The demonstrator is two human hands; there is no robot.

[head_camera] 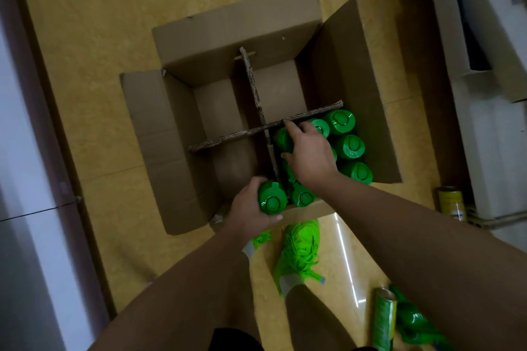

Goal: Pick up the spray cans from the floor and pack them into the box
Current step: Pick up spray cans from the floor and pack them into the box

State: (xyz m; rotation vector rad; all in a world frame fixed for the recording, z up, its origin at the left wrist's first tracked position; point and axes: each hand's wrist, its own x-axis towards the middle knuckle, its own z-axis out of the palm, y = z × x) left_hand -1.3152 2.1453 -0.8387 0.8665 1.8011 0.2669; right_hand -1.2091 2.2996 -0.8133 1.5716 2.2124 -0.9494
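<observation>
Over box (176, 134), left hand (251, 208) grips can (272, 198).

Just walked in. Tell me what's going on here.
A person is packing green-capped spray cans into a cardboard box on the floor, split into four sections by a cardboard divider. The left hand grips one can at the box's near edge. The right hand reaches among the cans already standing in the near right section, the only one with cans in it. More cans lie on the floor at the lower right.
</observation>
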